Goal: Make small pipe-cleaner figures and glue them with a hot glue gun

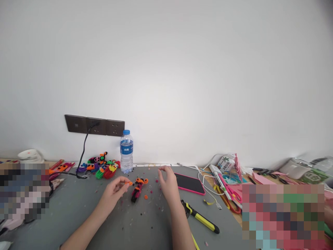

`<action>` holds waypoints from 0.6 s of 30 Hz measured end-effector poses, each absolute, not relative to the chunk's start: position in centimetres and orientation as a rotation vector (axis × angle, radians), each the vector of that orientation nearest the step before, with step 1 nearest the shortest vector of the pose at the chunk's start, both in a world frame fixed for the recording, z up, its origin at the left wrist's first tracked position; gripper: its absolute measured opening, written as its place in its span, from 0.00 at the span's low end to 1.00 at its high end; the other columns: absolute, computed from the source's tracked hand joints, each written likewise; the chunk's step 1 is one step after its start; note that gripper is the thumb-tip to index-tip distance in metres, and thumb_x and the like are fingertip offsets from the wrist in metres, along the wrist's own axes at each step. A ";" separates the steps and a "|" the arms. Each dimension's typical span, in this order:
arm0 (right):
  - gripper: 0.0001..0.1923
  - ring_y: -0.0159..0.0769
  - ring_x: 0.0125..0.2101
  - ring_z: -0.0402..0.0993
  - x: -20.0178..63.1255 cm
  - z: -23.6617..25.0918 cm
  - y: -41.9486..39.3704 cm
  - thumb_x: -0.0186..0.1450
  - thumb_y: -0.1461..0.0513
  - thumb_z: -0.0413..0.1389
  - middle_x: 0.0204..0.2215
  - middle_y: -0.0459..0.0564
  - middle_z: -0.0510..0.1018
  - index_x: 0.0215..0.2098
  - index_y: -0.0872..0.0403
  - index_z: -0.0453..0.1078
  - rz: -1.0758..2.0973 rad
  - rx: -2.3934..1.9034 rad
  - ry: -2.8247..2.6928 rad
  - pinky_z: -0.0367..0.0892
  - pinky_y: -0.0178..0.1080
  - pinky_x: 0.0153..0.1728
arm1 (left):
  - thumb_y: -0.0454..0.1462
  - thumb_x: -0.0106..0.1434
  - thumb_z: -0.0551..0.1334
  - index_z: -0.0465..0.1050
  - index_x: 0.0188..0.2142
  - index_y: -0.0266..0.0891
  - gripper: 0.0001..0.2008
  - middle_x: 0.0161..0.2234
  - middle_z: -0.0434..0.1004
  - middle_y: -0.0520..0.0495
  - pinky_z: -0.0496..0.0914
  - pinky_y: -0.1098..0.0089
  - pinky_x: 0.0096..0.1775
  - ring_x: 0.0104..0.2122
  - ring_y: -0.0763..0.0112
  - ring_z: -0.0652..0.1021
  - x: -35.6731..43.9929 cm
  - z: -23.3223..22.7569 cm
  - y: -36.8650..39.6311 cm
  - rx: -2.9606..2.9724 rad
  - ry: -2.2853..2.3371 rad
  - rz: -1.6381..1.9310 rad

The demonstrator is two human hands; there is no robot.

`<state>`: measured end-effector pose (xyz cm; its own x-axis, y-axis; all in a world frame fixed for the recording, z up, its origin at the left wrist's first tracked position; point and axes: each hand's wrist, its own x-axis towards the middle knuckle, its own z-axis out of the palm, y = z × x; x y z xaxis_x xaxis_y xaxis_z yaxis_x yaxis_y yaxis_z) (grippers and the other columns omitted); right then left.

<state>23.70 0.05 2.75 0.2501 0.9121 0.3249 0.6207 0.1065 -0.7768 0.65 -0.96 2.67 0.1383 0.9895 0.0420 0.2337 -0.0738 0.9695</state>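
Note:
My left hand (116, 189) pinches a small orange piece (129, 182) between thumb and fingertips above the grey mat (78, 208). Just right of it lies a black, orange and red fuzzy-stick figure (137, 189), with a loose orange ball (146, 197) beside it. My right hand (169, 184) hovers right of the figure, fingers loosely curled with nothing in them that I can see.
A water bottle (126, 151) stands at the wall with a pile of colourful fuzzy figures (100, 166) to its left. A pink-cased phone (189, 183), a yellow-black knife (200, 217), pink scissors (229, 192) and cables lie right of my right hand.

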 end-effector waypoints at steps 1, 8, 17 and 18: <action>0.10 0.44 0.41 0.71 23.2 3.1 0.0 0.66 0.57 0.47 0.36 0.54 0.76 0.32 0.50 0.68 0.408 -1.521 -1.505 0.63 0.45 0.46 | 0.58 0.53 0.61 0.74 0.33 0.41 0.23 0.21 0.67 0.52 0.64 0.71 0.26 0.24 0.67 0.70 0.7 2.6 -0.9 1.479 1.256 1.024; 0.14 0.37 0.32 0.71 20.3 2.8 -0.1 0.68 0.56 0.48 0.27 0.45 0.76 0.28 0.50 0.70 0.593 -1.287 -1.818 0.44 0.54 0.60 | 0.57 0.54 0.61 0.75 0.34 0.41 0.23 0.21 0.66 0.53 0.63 0.72 0.24 0.23 0.68 0.69 0.5 1.8 -0.6 1.505 1.248 1.031; 0.25 0.44 0.26 0.73 23.9 1.5 0.8 0.68 0.50 0.43 0.21 0.53 0.79 0.19 0.50 0.67 0.370 -1.860 -1.221 0.45 0.65 0.53 | 0.57 0.53 0.62 0.74 0.32 0.43 0.21 0.22 0.68 0.51 0.65 0.71 0.27 0.25 0.66 0.70 0.5 2.5 -0.8 1.525 1.251 1.014; 0.26 0.46 0.27 0.73 24.4 1.4 0.8 0.68 0.50 0.42 0.20 0.54 0.79 0.18 0.50 0.67 0.376 -1.881 -1.201 0.49 0.64 0.51 | 0.57 0.53 0.62 0.74 0.32 0.43 0.21 0.21 0.67 0.52 0.64 0.71 0.26 0.25 0.66 0.70 0.5 2.5 -0.8 1.526 1.252 1.013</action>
